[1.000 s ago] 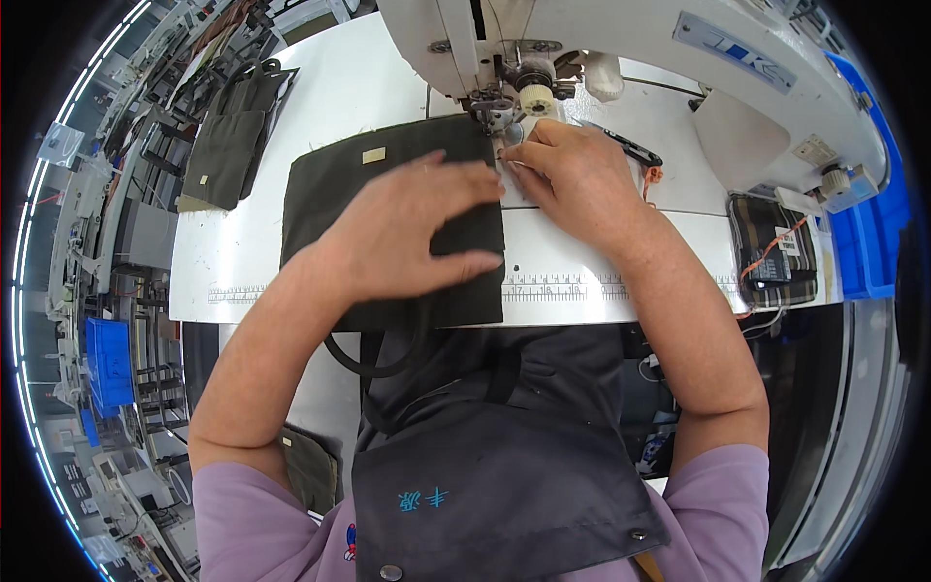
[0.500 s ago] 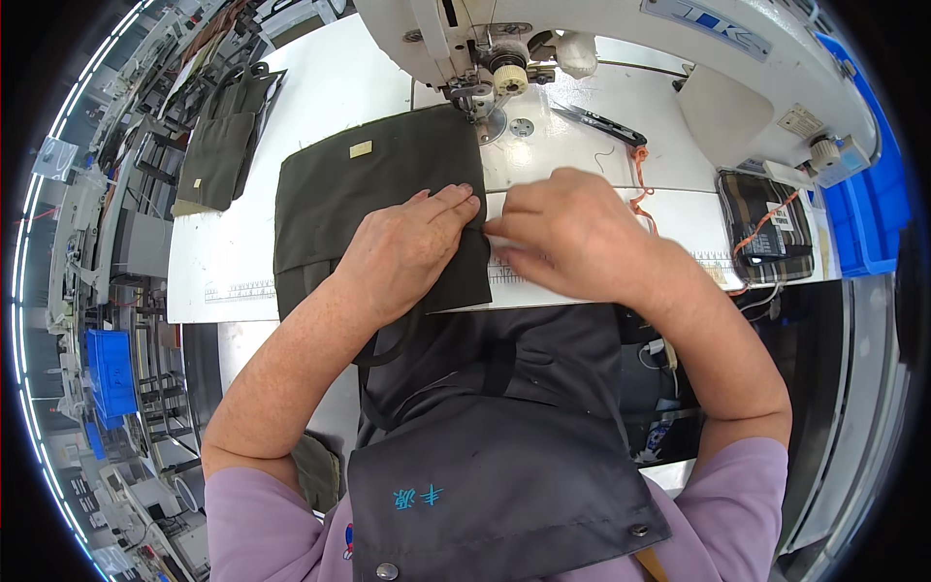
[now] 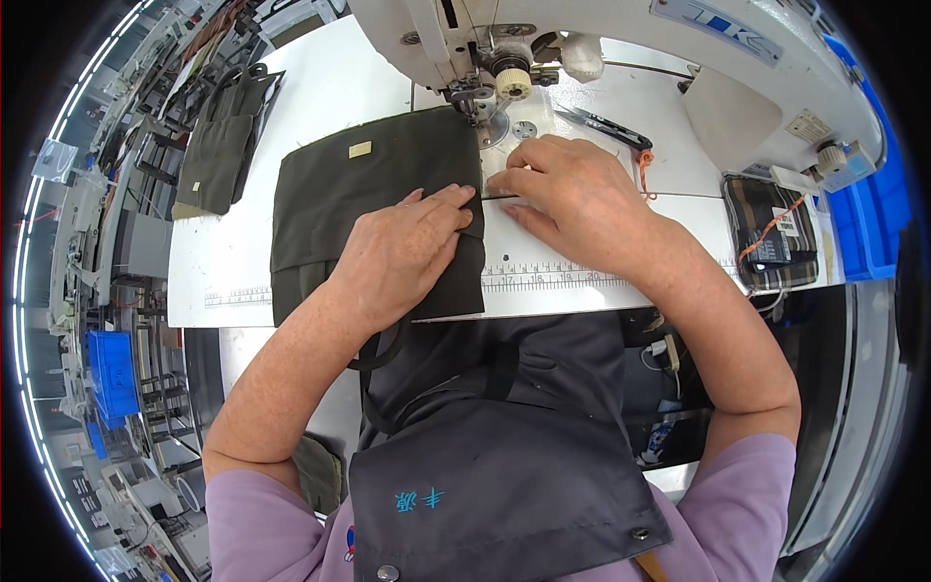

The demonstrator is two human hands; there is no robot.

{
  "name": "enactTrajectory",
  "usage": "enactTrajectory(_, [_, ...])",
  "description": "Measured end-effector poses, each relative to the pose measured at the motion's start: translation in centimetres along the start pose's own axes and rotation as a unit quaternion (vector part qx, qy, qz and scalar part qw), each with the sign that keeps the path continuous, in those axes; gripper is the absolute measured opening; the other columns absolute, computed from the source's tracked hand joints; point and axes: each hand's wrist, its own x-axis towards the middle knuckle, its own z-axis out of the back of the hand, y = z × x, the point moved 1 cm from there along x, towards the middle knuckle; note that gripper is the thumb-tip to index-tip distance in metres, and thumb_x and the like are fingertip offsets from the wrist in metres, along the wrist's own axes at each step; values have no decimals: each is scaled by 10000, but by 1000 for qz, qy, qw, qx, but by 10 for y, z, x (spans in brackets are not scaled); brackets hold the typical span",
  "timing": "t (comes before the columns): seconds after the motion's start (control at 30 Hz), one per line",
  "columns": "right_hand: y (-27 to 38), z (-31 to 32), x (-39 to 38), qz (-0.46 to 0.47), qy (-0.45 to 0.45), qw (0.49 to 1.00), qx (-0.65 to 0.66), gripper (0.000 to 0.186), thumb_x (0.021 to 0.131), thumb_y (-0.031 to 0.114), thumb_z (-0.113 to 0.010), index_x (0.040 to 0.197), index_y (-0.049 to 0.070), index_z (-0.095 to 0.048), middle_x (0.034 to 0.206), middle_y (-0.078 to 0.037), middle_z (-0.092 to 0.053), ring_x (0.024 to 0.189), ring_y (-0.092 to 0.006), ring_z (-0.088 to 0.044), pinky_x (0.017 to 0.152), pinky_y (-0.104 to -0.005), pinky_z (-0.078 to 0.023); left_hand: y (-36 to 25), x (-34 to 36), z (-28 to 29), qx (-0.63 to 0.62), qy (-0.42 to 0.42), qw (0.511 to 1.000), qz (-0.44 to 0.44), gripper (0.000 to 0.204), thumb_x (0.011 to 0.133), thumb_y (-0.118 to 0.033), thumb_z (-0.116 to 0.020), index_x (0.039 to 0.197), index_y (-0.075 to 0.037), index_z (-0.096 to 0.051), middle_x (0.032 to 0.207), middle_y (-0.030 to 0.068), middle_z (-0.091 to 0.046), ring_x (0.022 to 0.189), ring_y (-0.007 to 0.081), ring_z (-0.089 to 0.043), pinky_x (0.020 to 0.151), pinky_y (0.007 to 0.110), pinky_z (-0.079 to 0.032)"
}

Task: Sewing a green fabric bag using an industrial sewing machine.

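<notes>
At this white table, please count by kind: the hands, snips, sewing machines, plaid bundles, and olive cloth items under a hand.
Hands: 2 (left hand, right hand)
Olive cloth item under the left hand: 1
Snips: 1
Sewing machine: 1
Plaid bundle: 1
Total: 6

Over the desk [image 3: 335, 82], the left hand [image 3: 407, 242] lies palm down, fingers [image 3: 451, 199] close together, slanting away rightward. Farther right above the desk, the right hand [image 3: 577, 194] arches, fingers curled, thumb [image 3: 531, 223] apart. Both elbows [image 3: 221, 441] bend at the desk's near side.
</notes>
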Motion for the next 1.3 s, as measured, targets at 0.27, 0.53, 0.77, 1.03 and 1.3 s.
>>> enactTrajectory(0.27, [-3, -14, 13, 63, -45, 997, -18, 112, 798, 116, -737, 903, 80, -747, 910, -37, -659, 897, -228, -670, 750, -387, -548, 2, 7, 15, -135, -1, 988, 70, 216, 843, 54, -666, 1057, 32, -681, 1269, 149, -719, 1073, 321, -725, 906, 368, -581])
enactTrajectory(0.53, [-14, -22, 25, 179, -28, 982, -55, 55, 718, 129, -668, 716, 97, -623, 821, -11, -596, 843, -189, -631, 718, -342, -527, 8, 8, 14, -131, 35, 988, 69, 233, 824, 45, -664, 1055, 30, -682, 1333, 187, -678, 1135, 341, -700, 979, 405, -555])
enactTrajectory(0.77, [-15, -9, 16, 131, 17, 991, 2, 101, 757, 128, -706, 829, 58, -705, 831, -22, -618, 836, -215, -648, 701, -373, -549, 5, 1, 9, -94, 105, 990, 23, 608, 864, -187, -704, 1419, -27, -514, 1553, 163, -475, 1475, 346, -416, 1225, 571, -280])
enactTrajectory(1.03, [-11, 0, 18, -1, -1, 996, 85, 105, 805, 92, -752, 905, 57, -759, 903, -61, -655, 823, -261, -671, 685, -394, -545, 2, 0, 5, -53, 84, 995, 5, 659, 883, -313, -709, 1455, -38, -533, 1520, 167, -505, 1454, 334, -446, 1200, 559, -322])
enactTrajectory(1.3, [-12, -6, 17, 16, 32, 999, 28, 190, 809, 117, -762, 996, 81, -767, 935, -52, -640, 840, -259, -657, 711, -401, -529, 22, 5, 0, -52, 66, 996, -12, 594, 866, -284, -733, 1403, -71, -592, 1504, 160, -524, 1430, 330, -478, 1188, 612, -319])
